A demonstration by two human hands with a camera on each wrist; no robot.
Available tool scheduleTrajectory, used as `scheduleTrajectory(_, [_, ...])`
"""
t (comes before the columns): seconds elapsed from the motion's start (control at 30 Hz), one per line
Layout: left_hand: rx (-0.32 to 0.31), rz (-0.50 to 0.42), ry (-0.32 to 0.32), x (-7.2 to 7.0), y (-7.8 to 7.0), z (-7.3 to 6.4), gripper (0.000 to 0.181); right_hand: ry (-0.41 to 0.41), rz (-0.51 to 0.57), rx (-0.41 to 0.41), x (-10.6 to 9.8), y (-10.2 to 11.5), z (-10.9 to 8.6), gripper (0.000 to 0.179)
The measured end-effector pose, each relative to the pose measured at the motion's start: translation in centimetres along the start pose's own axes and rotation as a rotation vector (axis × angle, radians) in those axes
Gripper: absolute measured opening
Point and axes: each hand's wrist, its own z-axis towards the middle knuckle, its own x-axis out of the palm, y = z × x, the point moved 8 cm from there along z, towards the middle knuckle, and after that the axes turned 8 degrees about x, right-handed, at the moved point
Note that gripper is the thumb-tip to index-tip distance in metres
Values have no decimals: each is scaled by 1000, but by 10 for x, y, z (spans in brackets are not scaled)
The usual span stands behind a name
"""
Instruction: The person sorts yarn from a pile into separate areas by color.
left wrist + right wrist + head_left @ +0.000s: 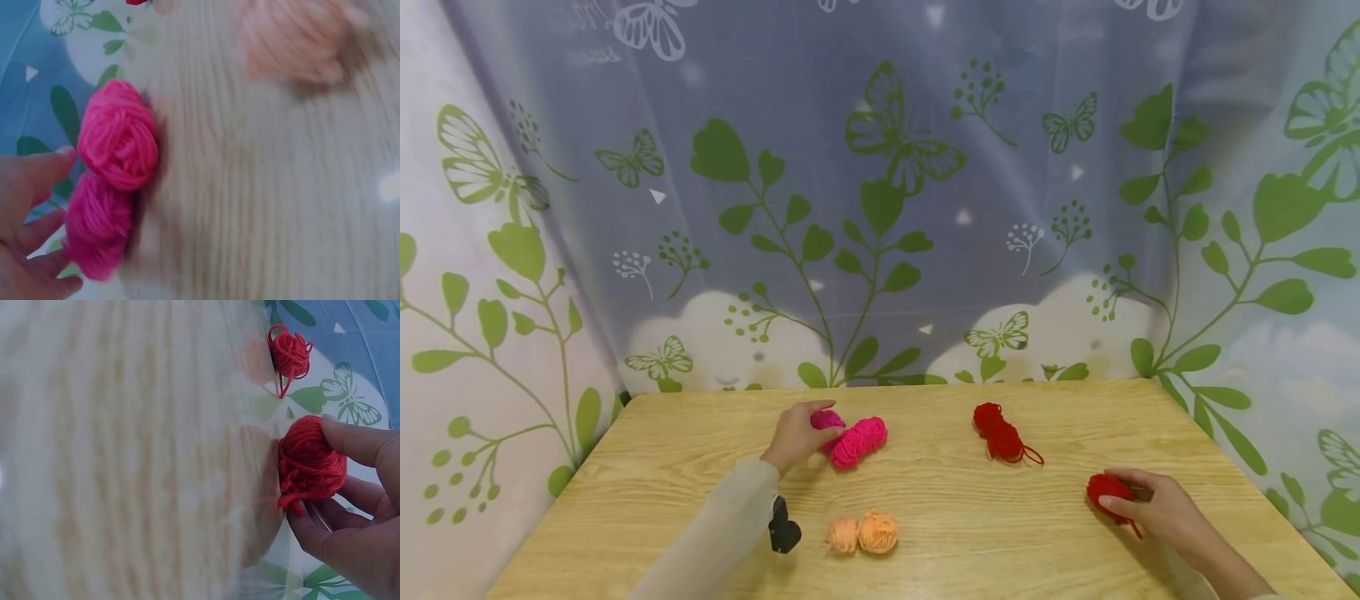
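In the head view, my left hand (797, 437) is at a magenta yarn ball (826, 423), which sits against a brighter pink yarn ball (859, 442). The left wrist view shows its thumb raised apart from the magenta ball (99, 226) and its fingers loosely spread beside it; whether a fingertip touches is hard to tell. Over at the right, my right hand (1157, 504) holds a red yarn ball (1108, 493) between thumb and fingers. A short loose strand hangs from that ball. From the right wrist, the same red ball (312, 459) shows within the fingers.
More red yarn (1002, 437), with a loose tail, lies toward the back right of the wooden table (955, 517). Two peach yarn balls (878, 532) sit side by side near the front. A black object (784, 529) shows by the left sleeve. A patterned curtain (820, 250) stands behind.
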Motion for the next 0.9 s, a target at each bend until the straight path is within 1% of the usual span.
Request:
scheduleTrajectory(0.07, [2,21,-5,0,-5,2,48,4,6,-4,1,0,0,63])
scheduleTrajectory(0.1, [14,35,-8,0,-8,4,47,4,8,-5,1,0,-1,63])
scheduleTrajectory(0.13, [15,34,-7,0,-10,5,47,5,11,-7,1,0,-1,64])
scheduleTrajectory(0.23, [15,14,2,2,-19,9,48,10,18,-11,1,0,-2,63])
scheduleTrajectory(0.3, [34,11,9,4,-27,12,48,8,16,-6,1,0,-2,63])
scheduleTrajectory(0.37, [24,-20,24,8,-34,15,48,7,14,-3,1,1,-2,64])
scheduleTrajectory(0.47, [34,-44,47,14,-48,19,48,2,8,1,1,1,-2,64])
scheduleTrajectory(0.57, [26,-83,81,25,-60,24,49,-2,4,-4,1,1,-1,65])
scheduleTrajectory(0.77, [99,-72,121,53,-87,33,52,-17,-1,-26,0,2,-1,63])
scheduleTrajectory(0.9, [89,-115,153,74,-103,34,55,-24,-12,-20,0,0,0,63])
